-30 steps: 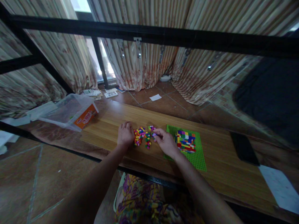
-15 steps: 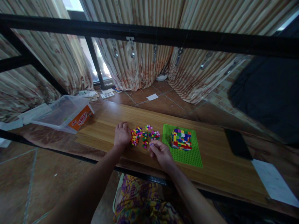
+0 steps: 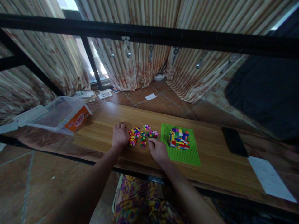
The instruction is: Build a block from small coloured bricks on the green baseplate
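Note:
Small loose toy bricks point(image 3: 134, 137) in many colours lie in a spread pile on the wooden board. At the pile's left side my left hand point(image 3: 121, 134) rests on the board, its fingers loosely bent and holding nothing that I can see. My right hand point(image 3: 159, 151) is at the right front of the pile, thumb and fingertips pinched on a tiny purple brick point(image 3: 149, 141). To its right, a block built of multicoloured bricks point(image 3: 179, 138) stands on a green studded baseplate point(image 3: 184, 159).
A clear plastic box point(image 3: 52, 116) with an orange label stands at the left. A black phone-like slab point(image 3: 234, 142) and a white paper sheet point(image 3: 272, 179) lie at the right. A black metal bar point(image 3: 149, 34) crosses beyond the board point(image 3: 98, 133).
My right hand has turned slightly, its pinched fingertips closer to the loose bricks. My left hand stays beside the pile. The whole view has shifted a little.

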A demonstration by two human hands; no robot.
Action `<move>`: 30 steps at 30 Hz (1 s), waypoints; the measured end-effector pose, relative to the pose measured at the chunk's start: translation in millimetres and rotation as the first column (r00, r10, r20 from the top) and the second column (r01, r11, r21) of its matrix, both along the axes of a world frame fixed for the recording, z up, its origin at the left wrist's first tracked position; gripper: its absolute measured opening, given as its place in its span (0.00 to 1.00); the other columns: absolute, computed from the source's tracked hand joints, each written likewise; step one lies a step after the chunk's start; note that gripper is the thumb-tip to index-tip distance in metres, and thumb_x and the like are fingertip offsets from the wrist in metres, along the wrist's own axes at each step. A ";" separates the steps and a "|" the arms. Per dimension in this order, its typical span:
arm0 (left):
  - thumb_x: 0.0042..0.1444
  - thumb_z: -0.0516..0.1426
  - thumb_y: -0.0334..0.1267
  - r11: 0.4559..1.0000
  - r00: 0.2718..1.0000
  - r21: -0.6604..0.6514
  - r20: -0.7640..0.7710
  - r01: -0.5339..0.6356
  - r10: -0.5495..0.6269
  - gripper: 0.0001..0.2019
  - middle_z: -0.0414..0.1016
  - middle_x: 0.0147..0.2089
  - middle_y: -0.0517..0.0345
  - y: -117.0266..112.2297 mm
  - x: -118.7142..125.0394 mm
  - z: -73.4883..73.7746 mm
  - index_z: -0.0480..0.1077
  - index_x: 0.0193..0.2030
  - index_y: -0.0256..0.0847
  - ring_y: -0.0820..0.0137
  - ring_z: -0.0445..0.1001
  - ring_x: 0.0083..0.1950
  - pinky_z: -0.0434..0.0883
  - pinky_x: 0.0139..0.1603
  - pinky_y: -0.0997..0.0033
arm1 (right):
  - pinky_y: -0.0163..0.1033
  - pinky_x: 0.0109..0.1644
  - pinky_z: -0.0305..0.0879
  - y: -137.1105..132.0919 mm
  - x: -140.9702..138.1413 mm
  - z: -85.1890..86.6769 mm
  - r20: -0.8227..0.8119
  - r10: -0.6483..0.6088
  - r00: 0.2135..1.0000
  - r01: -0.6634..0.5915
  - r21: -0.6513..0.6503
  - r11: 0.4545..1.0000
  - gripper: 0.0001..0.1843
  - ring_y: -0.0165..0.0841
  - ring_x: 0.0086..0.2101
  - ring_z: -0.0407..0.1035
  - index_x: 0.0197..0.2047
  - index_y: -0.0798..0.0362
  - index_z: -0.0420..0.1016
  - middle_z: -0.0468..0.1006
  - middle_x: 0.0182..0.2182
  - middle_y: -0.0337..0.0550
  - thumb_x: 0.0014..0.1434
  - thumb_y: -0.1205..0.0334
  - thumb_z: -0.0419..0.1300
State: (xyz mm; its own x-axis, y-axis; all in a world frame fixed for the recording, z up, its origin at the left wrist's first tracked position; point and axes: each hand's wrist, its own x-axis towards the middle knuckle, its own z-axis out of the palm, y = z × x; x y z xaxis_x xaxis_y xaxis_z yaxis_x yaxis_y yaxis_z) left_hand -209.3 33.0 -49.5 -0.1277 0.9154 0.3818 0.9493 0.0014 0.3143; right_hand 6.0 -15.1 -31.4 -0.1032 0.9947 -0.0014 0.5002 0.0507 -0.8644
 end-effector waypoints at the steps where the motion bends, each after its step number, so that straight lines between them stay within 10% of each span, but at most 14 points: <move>1: 0.59 0.47 0.32 1.000 1.000 -0.004 0.002 0.001 -0.001 0.12 0.74 0.49 0.42 -0.1 0.1 0.2 0.70 0.44 0.37 0.53 0.70 0.52 0.65 0.56 0.52 | 0.37 0.32 0.66 0.8 0.5 0.6 0.029 0.000 1.000 -0.001 0.025 1.000 0.13 0.34 0.26 0.72 0.42 0.49 0.78 0.79 0.27 0.42 0.59 0.59 0.53; 12: 0.59 0.47 0.33 1.000 1.000 -0.008 0.021 -0.004 0.004 0.13 0.73 0.50 0.39 1.0 -1.4 -1.3 0.71 0.45 0.35 0.53 0.69 0.53 0.65 0.58 0.52 | 0.32 0.25 0.63 -30.7 27.0 22.6 -0.348 -0.037 0.937 0.012 -0.075 0.997 0.12 0.28 0.20 0.68 0.39 0.51 0.74 0.74 0.24 0.35 0.59 0.52 0.58; 21: 0.59 0.47 0.34 1.000 1.000 0.015 0.009 0.024 -0.024 0.14 0.74 0.49 0.39 2.6 -3.2 -1.2 0.71 0.44 0.36 0.51 0.70 0.52 0.65 0.56 0.50 | 0.37 0.27 0.66 -40.1 104.3 33.4 -0.265 -0.275 0.924 0.284 -0.005 0.959 0.24 0.30 0.22 0.68 0.51 0.53 0.74 0.78 0.28 0.40 0.58 0.45 0.59; 30: 0.59 0.46 0.35 0.999 0.999 0.038 -0.009 0.036 -0.036 0.14 0.74 0.48 0.40 3.3 -5.2 -1.8 0.71 0.44 0.36 0.51 0.70 0.52 0.65 0.56 0.49 | 0.41 0.34 0.72 -7.1 158.1 29.0 -0.216 -0.405 0.888 0.422 0.035 0.906 0.22 0.36 0.29 0.75 0.38 0.53 0.75 0.82 0.31 0.46 0.52 0.43 0.64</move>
State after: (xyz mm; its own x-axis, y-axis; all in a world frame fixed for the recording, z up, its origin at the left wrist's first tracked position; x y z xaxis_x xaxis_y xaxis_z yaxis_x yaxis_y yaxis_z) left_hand -214.5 36.2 -51.3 -0.0916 0.9042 0.4171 0.9510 -0.0448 0.3059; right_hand 164.1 -22.1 -2.4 0.3278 0.9431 0.0555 0.3088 -0.0514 -0.9497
